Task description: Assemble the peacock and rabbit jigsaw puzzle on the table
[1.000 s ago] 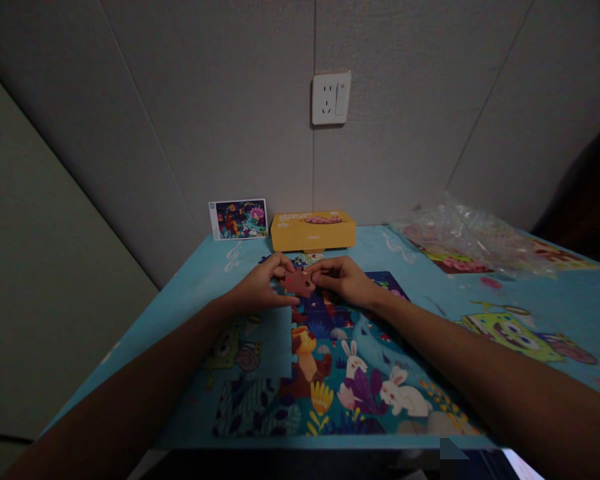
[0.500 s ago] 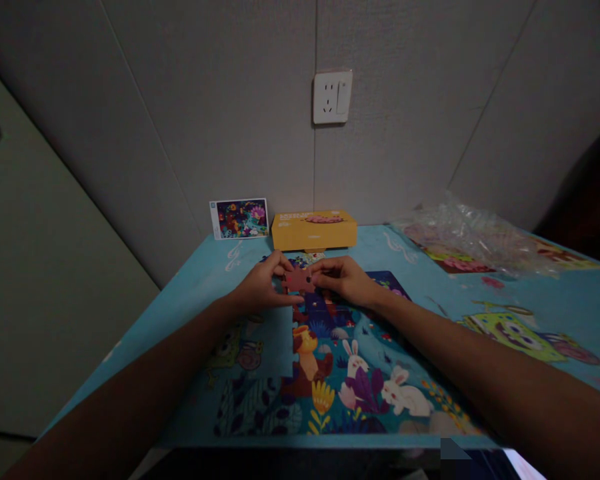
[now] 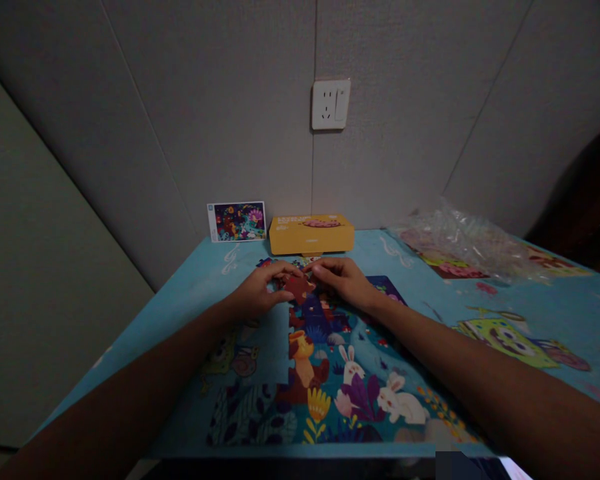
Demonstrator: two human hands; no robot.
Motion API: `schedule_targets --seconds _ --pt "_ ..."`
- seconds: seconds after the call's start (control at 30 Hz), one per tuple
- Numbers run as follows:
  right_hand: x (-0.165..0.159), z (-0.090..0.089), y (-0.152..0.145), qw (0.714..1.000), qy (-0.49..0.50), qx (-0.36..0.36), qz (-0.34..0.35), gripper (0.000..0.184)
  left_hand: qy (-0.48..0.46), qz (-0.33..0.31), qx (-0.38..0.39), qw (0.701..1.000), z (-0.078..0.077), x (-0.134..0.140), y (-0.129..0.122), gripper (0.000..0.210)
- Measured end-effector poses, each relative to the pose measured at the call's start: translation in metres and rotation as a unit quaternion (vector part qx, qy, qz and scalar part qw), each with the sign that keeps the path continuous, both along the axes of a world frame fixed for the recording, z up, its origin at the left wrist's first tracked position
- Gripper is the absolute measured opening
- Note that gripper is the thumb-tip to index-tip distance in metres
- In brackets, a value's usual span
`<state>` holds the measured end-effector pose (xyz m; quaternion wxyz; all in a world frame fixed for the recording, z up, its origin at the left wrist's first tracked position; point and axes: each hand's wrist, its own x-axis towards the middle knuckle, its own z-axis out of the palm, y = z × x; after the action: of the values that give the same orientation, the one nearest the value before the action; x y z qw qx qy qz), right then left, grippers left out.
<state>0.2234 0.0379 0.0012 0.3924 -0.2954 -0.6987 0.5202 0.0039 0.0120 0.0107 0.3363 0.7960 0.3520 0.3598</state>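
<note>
A reddish-brown puzzle piece [image 3: 298,288] is held up above the top of a partly assembled jigsaw puzzle [image 3: 353,333]. My left hand [image 3: 263,288] pinches it from the left, thumb below and fingers above. At its upper right edge, the closed fingertips of my right hand [image 3: 345,281] meet the piece; their exact contact is partly hidden. Rabbits, a bear and flowers show in the joined part of the puzzle. Behind my hands lie more small colourful pieces [image 3: 266,263], mostly covered by my fingers.
A yellow box [image 3: 311,237] stands against the wall, beside a propped reference picture card [image 3: 239,222]. Crumpled clear plastic [image 3: 473,237] lies over printed sheets at the back right. Blue cloth with cartoon prints [image 3: 180,293] covers the table. A wall socket [image 3: 331,105] is above.
The puzzle piece has turned and tilted between my fingers. My left fingers have moved over its top edge, closer to my right fingertips. The view has shifted slightly.
</note>
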Motion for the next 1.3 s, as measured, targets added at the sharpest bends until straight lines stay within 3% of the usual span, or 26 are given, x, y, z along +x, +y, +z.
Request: schedule_targets --seconds 0.2,0.33,0.43,0.6,0.77,0.93,1.07,1.3 --pt "-0.001 0.002 -0.002 0.999 -0.031 -0.019 0.015 0.043 -0.037 -0.001 -0.009 0.999 0.003 -0.004 0.002 0.059" --pt "-0.002 0.004 -0.003 1.0 -0.002 -0.004 -0.002 0.042 0.034 -0.002 0.04 0.999 0.006 -0.005 0.001 0.066" --pt "-0.003 0.003 -0.003 1.0 -0.014 -0.012 0.014 0.04 0.05 -0.002 0.023 0.998 0.006 -0.003 -0.001 0.068" --pt "-0.002 0.002 -0.004 0.999 -0.031 -0.018 0.008 0.037 -0.058 0.06 -0.02 0.996 0.002 -0.001 0.004 0.051" --pt "-0.003 0.004 -0.006 0.994 -0.086 0.019 0.057 0.037 -0.113 0.088 -0.046 0.989 0.006 -0.005 0.009 0.024" --pt "0.003 0.003 0.0 0.996 -0.081 0.037 0.01 0.042 0.013 -0.002 -0.081 0.997 0.015 -0.013 0.005 0.02" --pt "0.007 -0.001 0.006 0.993 -0.101 0.064 -0.022 0.043 0.171 -0.082 -0.112 0.975 0.018 -0.017 0.001 0.016" --pt "0.006 -0.008 0.012 0.985 -0.152 0.075 -0.016 0.048 0.288 -0.125 -0.03 0.949 0.018 -0.017 -0.001 0.013"
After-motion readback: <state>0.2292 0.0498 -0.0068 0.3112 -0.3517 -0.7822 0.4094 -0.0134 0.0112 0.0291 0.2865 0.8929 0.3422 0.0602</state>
